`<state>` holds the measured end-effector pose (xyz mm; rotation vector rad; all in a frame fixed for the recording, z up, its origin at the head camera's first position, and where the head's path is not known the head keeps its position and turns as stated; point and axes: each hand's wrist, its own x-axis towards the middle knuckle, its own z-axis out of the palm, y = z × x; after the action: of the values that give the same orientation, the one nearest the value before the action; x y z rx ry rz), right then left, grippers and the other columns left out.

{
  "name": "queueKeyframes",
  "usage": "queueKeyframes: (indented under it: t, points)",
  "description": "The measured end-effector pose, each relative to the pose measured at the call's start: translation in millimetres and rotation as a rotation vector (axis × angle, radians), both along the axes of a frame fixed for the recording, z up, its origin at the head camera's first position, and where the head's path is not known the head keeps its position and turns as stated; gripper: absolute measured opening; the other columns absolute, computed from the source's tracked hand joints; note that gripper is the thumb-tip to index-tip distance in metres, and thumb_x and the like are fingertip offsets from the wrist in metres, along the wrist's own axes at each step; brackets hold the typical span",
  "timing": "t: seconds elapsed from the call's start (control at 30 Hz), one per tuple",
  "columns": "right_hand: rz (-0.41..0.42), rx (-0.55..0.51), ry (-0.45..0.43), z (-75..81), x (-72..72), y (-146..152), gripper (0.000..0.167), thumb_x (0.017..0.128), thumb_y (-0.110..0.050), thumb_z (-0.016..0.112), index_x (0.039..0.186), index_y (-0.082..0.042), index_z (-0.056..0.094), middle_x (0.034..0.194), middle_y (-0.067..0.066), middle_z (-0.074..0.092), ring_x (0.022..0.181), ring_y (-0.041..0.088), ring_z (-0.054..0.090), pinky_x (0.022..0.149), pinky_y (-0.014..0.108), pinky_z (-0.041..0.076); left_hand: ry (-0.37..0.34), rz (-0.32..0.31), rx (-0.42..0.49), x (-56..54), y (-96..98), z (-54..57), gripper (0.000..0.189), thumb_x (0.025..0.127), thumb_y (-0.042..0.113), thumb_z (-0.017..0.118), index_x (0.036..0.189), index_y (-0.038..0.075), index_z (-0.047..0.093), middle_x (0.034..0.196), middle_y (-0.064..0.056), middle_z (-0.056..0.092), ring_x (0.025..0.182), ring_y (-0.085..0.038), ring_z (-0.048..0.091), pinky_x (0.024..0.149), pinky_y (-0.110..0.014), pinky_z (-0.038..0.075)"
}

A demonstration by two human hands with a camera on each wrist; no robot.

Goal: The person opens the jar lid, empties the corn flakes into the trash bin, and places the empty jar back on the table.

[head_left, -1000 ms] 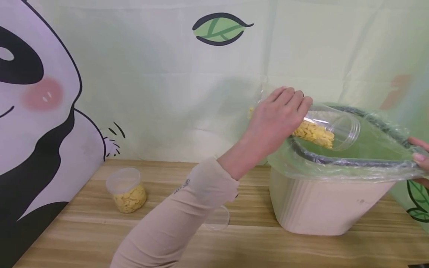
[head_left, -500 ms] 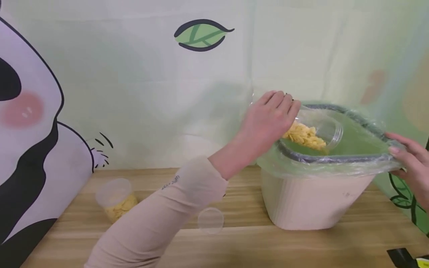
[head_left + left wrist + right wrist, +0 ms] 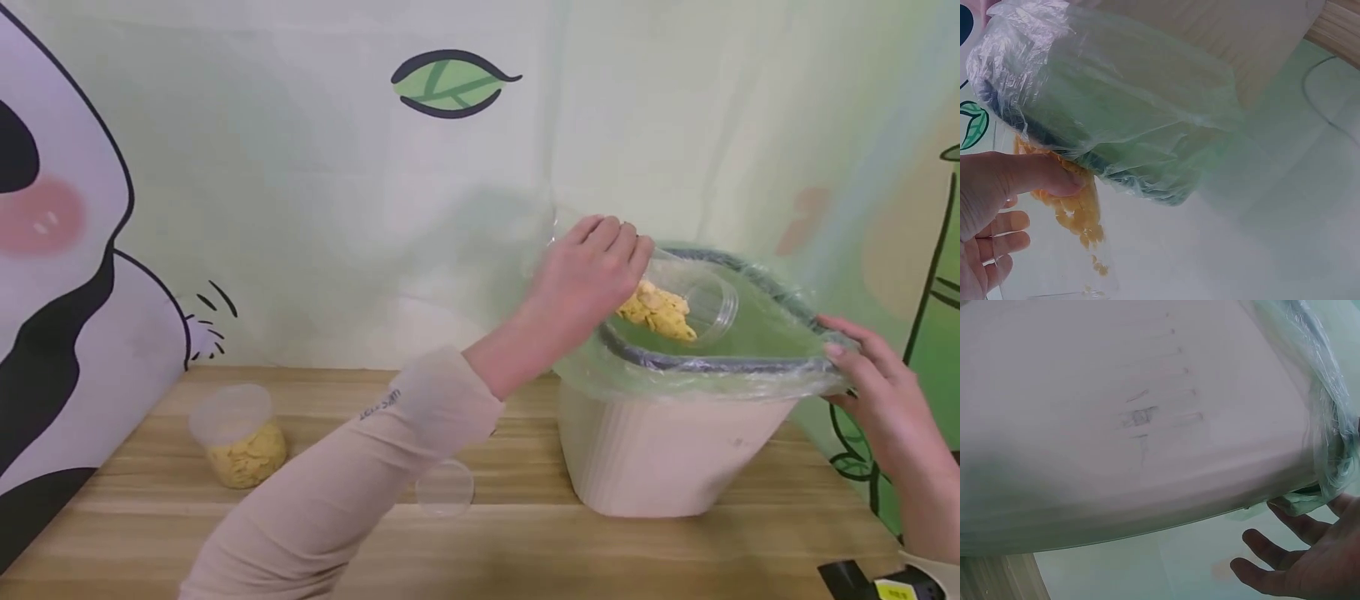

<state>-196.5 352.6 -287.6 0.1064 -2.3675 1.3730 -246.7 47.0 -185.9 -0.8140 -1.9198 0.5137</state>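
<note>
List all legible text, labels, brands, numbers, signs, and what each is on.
No text can be read with certainty.
Left sleeve: dark lettering near the cuff, too small and blurred to read.
Bin: small grey mark on its side, too faint to read.
Black device, lower right of head view: yellow label, too small to read.

Head view faces forward-down; both wrist views share the bin (image 3: 667, 454), closer.
</note>
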Motion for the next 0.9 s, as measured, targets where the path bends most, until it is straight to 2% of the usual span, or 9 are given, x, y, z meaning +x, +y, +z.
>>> queueKeyframes:
  t: [0.17,0.37,0.47,0.53,0.63,0.67,0.77,0.83,0.9]
  points:
    - [-0.018,0.027,0.014,-2.4,-4.0,7,0.047,0.099,-0.029,0.030,0.144,-0.029,0.021,0.151,0.006,-0.001,0.093,-0.009,0.038,0.093,0.057,0.022,-0.023,0.009,0.016,0.2,2.4,-1.8,0.024,0.089,0.008,0.048,0.111,0.013,0.056,0.106,0.001,0.060,0.103,-0.016,0.054,0.095,-0.026,0.040]
    - [-0.005,0.053,0.006,-2.1,-0.9,7,0.046,0.099,-0.027,0.029,0.144,-0.029,0.022,0.150,0.007,0.001,0.093,-0.008,0.039,0.092,0.045,0.028,-0.016,-0.022,0.077,2.5,2.0,-8.1,0.023,0.087,0.004,0.047,0.107,0.012,0.057,0.100,0.001,0.061,0.099,-0.016,0.055,0.092,-0.025,0.041]
    - [0.001,0.045,0.003,-2.0,-1.1,8,0.045,0.099,-0.026,0.029,0.143,-0.030,0.024,0.148,0.006,0.004,0.093,-0.007,0.040,0.086,0.035,0.030,-0.010,-0.032,0.095,3.5,2.9,-9.7,0.024,0.087,0.003,0.045,0.106,0.012,0.057,0.100,0.001,0.062,0.099,-0.016,0.055,0.092,-0.025,0.041]
    - [0.011,0.018,0.019,-1.3,-1.6,11,0.043,0.099,-0.023,0.031,0.141,-0.030,0.027,0.141,0.003,0.015,0.089,-0.005,0.042,0.082,0.027,0.033,-0.001,-0.043,0.109,3.4,4.7,-9.6,0.024,0.088,0.002,0.043,0.105,0.012,0.057,0.099,0.001,0.062,0.098,-0.016,0.056,0.092,-0.025,0.041]
    - [-0.010,0.028,0.053,0.5,-0.4,17,0.043,0.098,-0.021,0.032,0.140,-0.030,0.030,0.138,0.000,0.019,0.087,-0.005,0.043,0.070,0.017,0.033,-0.014,-0.050,0.112,3.2,9.8,-7.2,0.026,0.088,0.002,0.042,0.107,0.012,0.056,0.102,0.000,0.062,0.100,-0.017,0.055,0.093,-0.025,0.040]
    - [-0.020,0.038,0.063,0.8,0.4,20,0.043,0.098,-0.021,0.032,0.140,-0.029,0.030,0.139,0.000,0.018,0.092,-0.002,0.043,0.068,0.016,0.032,-0.021,-0.053,0.113,3.1,11.8,-6.5,0.027,0.087,0.002,0.042,0.108,0.012,0.056,0.103,0.000,0.062,0.101,-0.017,0.055,0.093,-0.025,0.040]
    - [-0.055,0.071,0.067,0.8,3.1,26,0.044,0.099,-0.021,0.029,0.142,-0.028,0.027,0.149,0.001,0.007,0.113,0.006,0.036,0.085,0.028,0.032,-0.043,-0.059,0.112,2.7,17.4,-4.9,0.029,0.087,0.002,0.044,0.111,0.012,0.056,0.106,0.000,0.061,0.103,-0.017,0.054,0.094,-0.025,0.040]
    - [-0.060,0.068,0.065,2.0,4.1,31,0.044,0.099,-0.020,0.029,0.142,-0.028,0.026,0.150,0.002,0.003,0.114,0.005,0.035,0.088,0.034,0.028,-0.057,-0.062,0.114,2.9,20.2,-4.4,0.030,0.086,0.002,0.044,0.112,0.012,0.056,0.106,0.000,0.061,0.103,-0.017,0.054,0.094,-0.026,0.040]
    - [-0.060,0.056,0.064,3.2,5.2,34,0.044,0.099,-0.020,0.030,0.142,-0.029,0.027,0.149,0.000,0.007,0.109,0.003,0.039,0.088,0.033,0.029,-0.072,-0.063,0.120,2.7,22.3,-4.1,0.031,0.085,0.003,0.046,0.113,0.011,0.055,0.105,0.000,0.060,0.104,-0.017,0.054,0.095,-0.026,0.039]
